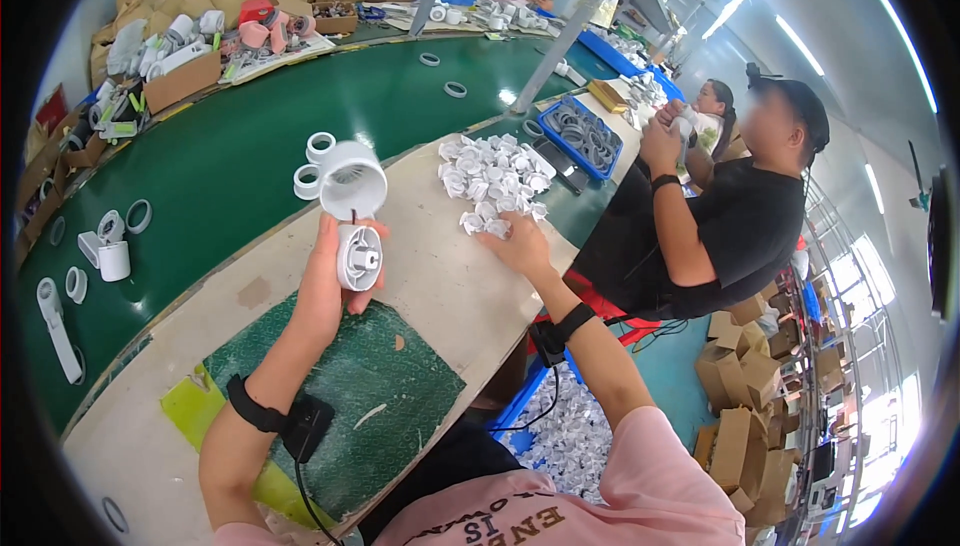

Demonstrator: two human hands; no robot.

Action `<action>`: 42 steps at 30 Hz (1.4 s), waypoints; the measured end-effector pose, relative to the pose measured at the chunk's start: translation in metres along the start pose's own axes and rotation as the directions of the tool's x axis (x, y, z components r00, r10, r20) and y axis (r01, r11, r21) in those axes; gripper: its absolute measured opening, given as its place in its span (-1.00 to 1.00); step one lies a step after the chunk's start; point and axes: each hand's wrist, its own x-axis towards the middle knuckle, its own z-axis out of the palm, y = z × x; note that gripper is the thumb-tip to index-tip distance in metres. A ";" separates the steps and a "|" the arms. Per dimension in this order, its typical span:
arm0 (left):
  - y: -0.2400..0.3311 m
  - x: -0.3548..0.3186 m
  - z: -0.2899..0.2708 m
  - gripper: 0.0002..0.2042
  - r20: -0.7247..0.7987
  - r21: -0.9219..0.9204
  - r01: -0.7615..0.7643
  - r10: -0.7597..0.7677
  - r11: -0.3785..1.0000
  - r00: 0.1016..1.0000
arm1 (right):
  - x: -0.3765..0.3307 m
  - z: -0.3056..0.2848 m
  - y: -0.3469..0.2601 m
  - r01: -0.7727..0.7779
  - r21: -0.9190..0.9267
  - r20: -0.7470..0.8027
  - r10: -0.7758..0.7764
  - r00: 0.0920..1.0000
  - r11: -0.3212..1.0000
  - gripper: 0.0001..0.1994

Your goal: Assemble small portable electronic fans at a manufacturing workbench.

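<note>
Worktop below, left hand grips a white fitting; curled right hand touches white pieces, grip unclear.

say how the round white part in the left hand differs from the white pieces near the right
The round white part looks larger than each white piece. The part is held by the left hand; the pieces lie heaped on the bench near the right hand. Both are white.
</note>
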 end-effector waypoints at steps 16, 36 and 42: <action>0.057 -0.036 0.022 -0.57 0.039 0.024 -0.221 0.220 0.975 0.975 | -0.071 -0.065 -0.159 0.043 0.790 0.198 -0.321 0.926 0.611 -0.61; 0.041 -0.031 0.024 -0.76 0.135 0.679 -0.526 0.618 0.512 0.775 | -0.107 -0.086 -0.202 0.434 0.521 -0.013 -0.501 0.866 0.736 -0.48; 0.040 -0.033 0.025 -0.74 0.134 0.689 -0.501 0.587 0.524 0.798 | -0.109 -0.087 -0.202 0.486 0.486 -0.050 -0.533 0.845 0.726 -0.46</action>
